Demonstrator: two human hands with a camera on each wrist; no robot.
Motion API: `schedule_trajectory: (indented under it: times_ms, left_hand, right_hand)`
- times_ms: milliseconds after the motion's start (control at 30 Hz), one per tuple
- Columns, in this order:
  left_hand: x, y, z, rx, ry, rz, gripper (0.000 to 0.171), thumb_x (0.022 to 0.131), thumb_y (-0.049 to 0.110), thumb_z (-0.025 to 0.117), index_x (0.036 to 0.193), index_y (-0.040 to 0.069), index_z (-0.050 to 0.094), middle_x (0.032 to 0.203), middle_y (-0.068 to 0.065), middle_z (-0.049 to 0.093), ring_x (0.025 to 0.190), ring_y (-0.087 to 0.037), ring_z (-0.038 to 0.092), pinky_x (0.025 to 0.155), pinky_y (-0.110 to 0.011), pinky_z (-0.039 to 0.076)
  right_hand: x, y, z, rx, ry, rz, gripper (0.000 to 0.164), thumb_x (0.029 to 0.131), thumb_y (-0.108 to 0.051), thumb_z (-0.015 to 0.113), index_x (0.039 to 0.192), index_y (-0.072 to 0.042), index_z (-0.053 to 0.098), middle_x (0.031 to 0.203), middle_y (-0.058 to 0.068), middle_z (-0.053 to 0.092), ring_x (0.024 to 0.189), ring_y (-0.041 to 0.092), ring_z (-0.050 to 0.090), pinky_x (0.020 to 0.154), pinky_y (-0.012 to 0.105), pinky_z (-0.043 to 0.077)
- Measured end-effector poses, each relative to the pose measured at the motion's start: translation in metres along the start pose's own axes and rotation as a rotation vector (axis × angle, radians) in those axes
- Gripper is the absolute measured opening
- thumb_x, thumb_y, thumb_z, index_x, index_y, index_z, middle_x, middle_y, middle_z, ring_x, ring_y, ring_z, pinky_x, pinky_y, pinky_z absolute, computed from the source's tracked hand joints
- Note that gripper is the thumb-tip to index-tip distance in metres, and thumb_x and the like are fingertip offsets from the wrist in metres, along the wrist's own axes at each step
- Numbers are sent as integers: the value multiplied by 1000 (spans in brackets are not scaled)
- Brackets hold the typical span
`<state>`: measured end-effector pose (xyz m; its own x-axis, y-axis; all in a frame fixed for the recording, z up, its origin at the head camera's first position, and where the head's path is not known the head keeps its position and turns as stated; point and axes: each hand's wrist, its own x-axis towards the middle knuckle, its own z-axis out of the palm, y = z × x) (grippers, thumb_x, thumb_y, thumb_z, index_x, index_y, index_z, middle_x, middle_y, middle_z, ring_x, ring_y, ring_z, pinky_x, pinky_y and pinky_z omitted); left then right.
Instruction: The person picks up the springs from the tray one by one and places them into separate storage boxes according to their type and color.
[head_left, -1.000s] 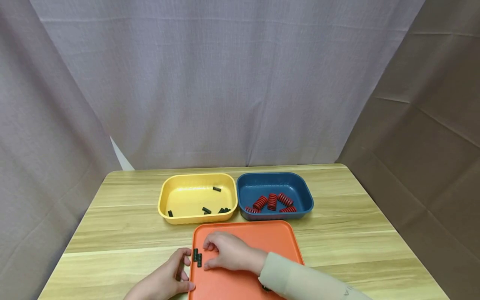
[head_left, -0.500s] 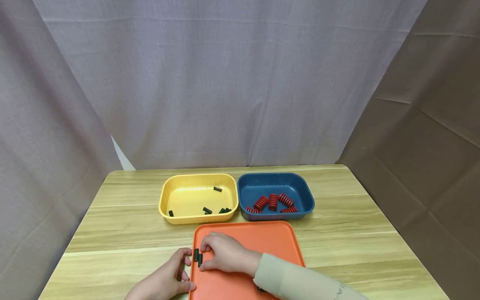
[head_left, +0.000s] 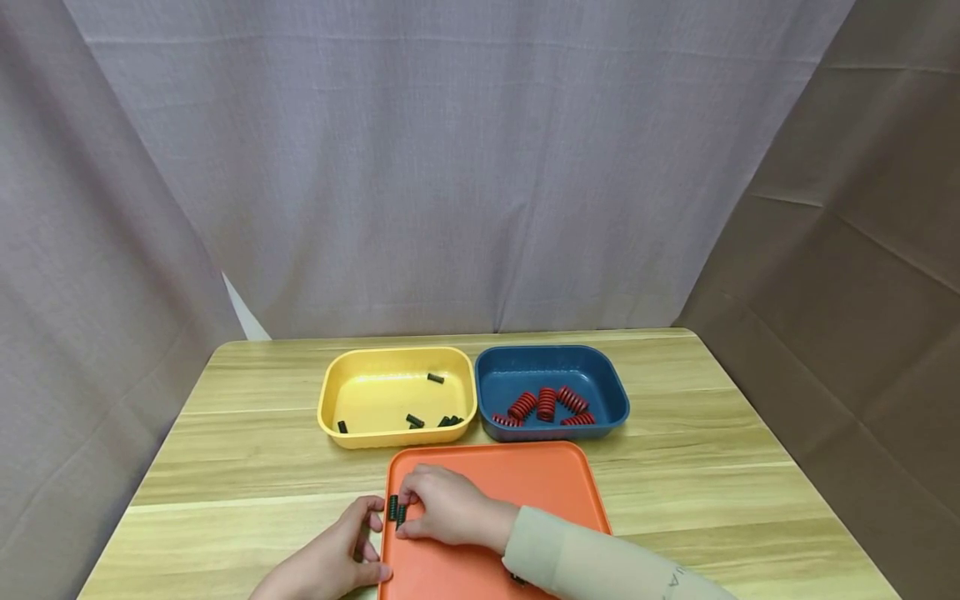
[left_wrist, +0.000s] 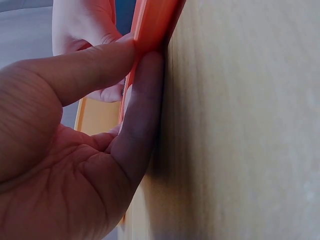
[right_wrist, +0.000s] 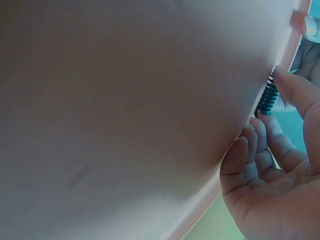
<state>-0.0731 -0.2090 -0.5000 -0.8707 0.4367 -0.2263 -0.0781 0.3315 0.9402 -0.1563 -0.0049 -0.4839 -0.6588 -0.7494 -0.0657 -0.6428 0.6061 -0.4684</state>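
In the head view my left hand (head_left: 330, 557) grips the left edge of an orange tray (head_left: 517, 471). The left wrist view shows its thumb (left_wrist: 95, 65) on the rim and a finger along the tray's outer side. My right hand (head_left: 453, 510) reaches over the tray and pinches a small black coil spring (head_left: 401, 516) end to end. The right wrist view has this spring (right_wrist: 269, 97) between thumb and index finger, its coils close to the tray wall. A second black spring (head_left: 392, 507) lies beside it, along the left rim.
Behind the tray stand a yellow bin (head_left: 367, 404) with several black springs (head_left: 435, 378) and a blue bin (head_left: 525, 367) with several larger red springs (head_left: 547, 405). A dark piece (head_left: 517, 577) shows at the edge of the right sleeve (head_left: 570, 554). Grey curtains (head_left: 480, 167) surround the wooden table (head_left: 697, 467).
My right hand has moved slightly left, and its fingertips have closed on the right-hand spring of the pair. The left hand stays at the tray edge.
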Motion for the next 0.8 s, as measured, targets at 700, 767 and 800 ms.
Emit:
schedule_trajectory:
  times_ms: [700,767,800]
  left_hand:
    - [1,-1,0,-36,-9,3,70,82,11,78,132,-2,32,110,-10,37,83,-18,53,68,-23,45]
    - [1,-1,1,-33,-10,8,70,82,11,78,132,-2,32,110,-11,37,83,-18,53,68,-23,45]
    - [1,-1,1,-33,-10,10,70,82,11,78,132,-2,32,110,-11,37,83,-18,53,68,-23,45]
  right_hand:
    - [-8,11,-11,63,50,48,27,78,-38,80,88,-20,62,82,-12,52,72,1,47,70,21,43]
    - [-8,12,-14,89,63,57,27,78,-38,80,87,-20,63,81,-12,54,72,1,48,71,21,44]
    - [-7,12,-15,101,69,60,26,79,-37,80,87,-19,63,81,-11,54,72,1,48,71,21,44]
